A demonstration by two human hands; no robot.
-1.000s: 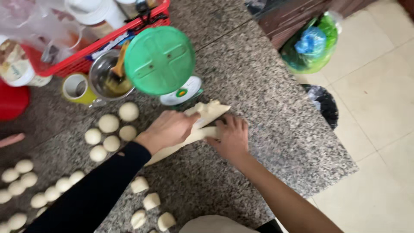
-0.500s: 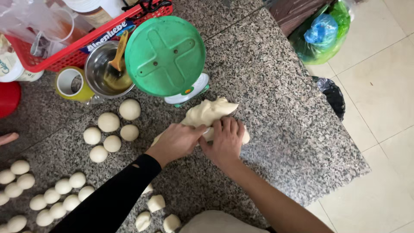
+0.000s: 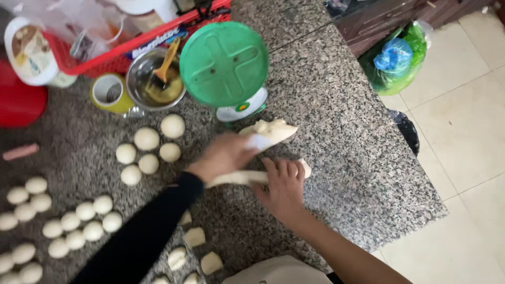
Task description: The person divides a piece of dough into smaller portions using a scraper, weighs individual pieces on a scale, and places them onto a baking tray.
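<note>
Both hands are down on a long piece of pale dough (image 3: 263,152) that lies on the speckled granite counter (image 3: 342,131), not far from its right-hand edge and just in front of the green-topped kitchen scale (image 3: 225,66). The left hand (image 3: 223,155), coming out of a black sleeve (image 3: 142,236), is blurred; it lies over the middle of the dough with a small white scraper-like piece showing at its fingertips, and I cannot tell how tightly it grips. The right hand (image 3: 284,186), bare-armed, lies flat with its fingers spread and slightly curled over the nearer strip of dough, pressing it onto the counter rather than closing round it. One thick end of the dough pokes out towards the scale; a thinner end shows past the right fingertips. Left of the hands sits a cluster of five round dough balls (image 3: 147,150), and farther towards the left edge more balls (image 3: 63,221) lie in loose rows. Near the front edge, beside the sleeve, are several rough-cut dough chunks (image 3: 194,236). Behind the balls stand a steel bowl (image 3: 155,79) with a brush in it, a yellow cup (image 3: 109,93) and a red basket (image 3: 121,42). On the tiled floor beyond the right edge sits a green bag (image 3: 397,60).
</note>
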